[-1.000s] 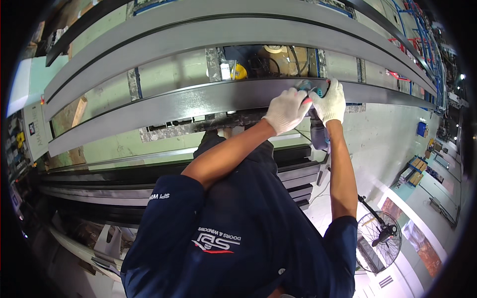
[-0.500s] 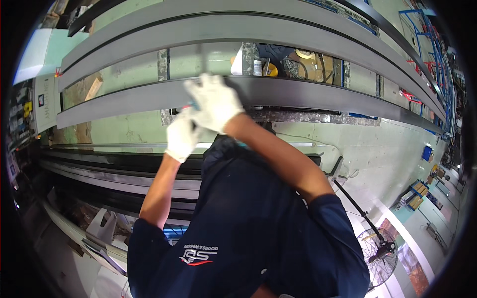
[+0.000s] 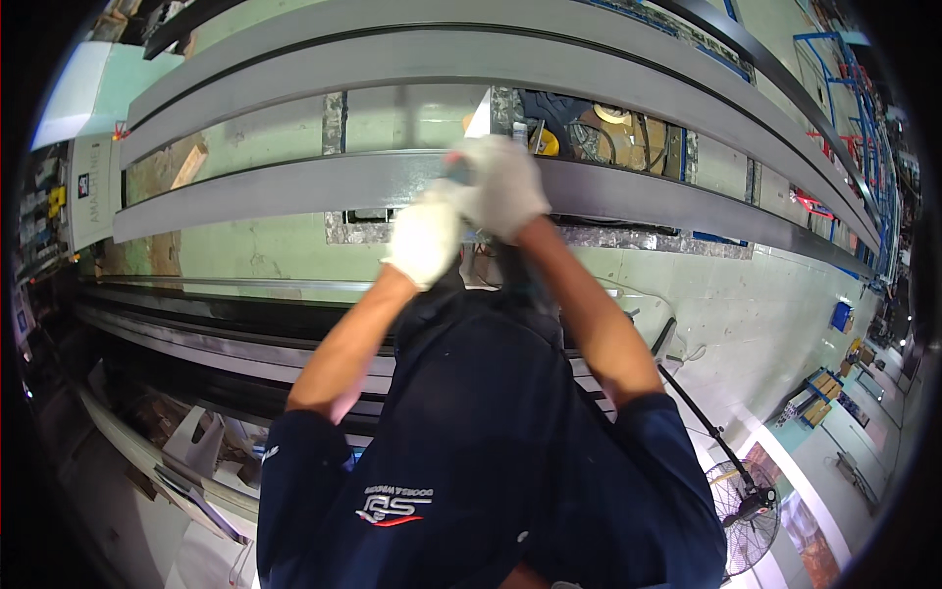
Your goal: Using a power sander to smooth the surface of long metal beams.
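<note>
Both my hands wear white gloves and meet over the nearest grey metal profile [image 3: 285, 191], a long flat bar lying left to right. A small red-and-teal object [image 3: 457, 171], its kind blurred, shows between them. My left hand [image 3: 424, 238] is closed, with its fingers up against the lower end of that object. Just right of it, my right hand [image 3: 504, 188] is closed around the object's side and partly covers it. Motion smears the fingertips. Two more grey profiles [image 3: 392, 57] run parallel beyond, with a gap before the nearest one.
Past the near profile, a tray of cables and a tape roll [image 3: 613, 114] sits beside a yellow tape measure [image 3: 546, 142]. A wood block [image 3: 189, 167] lies left. Dark profiles [image 3: 226, 319] are stacked nearer me at left. A standing fan [image 3: 746, 501] is at lower right.
My two hands have moved together to the right along the near profile. The red-and-teal object has moved with them, and my right hand has closed in around it.
</note>
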{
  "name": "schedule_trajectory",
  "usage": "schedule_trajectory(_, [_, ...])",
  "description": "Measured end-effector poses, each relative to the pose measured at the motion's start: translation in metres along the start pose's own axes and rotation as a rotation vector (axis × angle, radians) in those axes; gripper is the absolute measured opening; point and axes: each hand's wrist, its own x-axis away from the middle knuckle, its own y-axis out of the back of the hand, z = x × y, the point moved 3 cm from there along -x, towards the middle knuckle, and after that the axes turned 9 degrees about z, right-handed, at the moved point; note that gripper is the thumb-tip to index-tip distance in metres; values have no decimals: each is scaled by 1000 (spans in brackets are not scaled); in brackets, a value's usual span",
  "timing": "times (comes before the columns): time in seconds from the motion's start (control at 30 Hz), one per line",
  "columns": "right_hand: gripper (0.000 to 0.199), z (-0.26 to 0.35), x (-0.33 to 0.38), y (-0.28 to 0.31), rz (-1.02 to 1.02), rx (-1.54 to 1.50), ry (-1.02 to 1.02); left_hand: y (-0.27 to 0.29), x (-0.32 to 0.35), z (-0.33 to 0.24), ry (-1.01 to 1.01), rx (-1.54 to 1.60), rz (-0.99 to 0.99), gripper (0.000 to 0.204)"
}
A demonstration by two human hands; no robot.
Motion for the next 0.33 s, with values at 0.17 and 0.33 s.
schedule_trajectory(0.17, [28, -121, 112, 90, -154, -391, -342, -63, -85, -139, -74, 93, 193, 21])
schedule_trajectory(0.33, [21, -202, 169, 108, -236, -636, -390, -102, -111, -192, -252, 38, 89, 31])
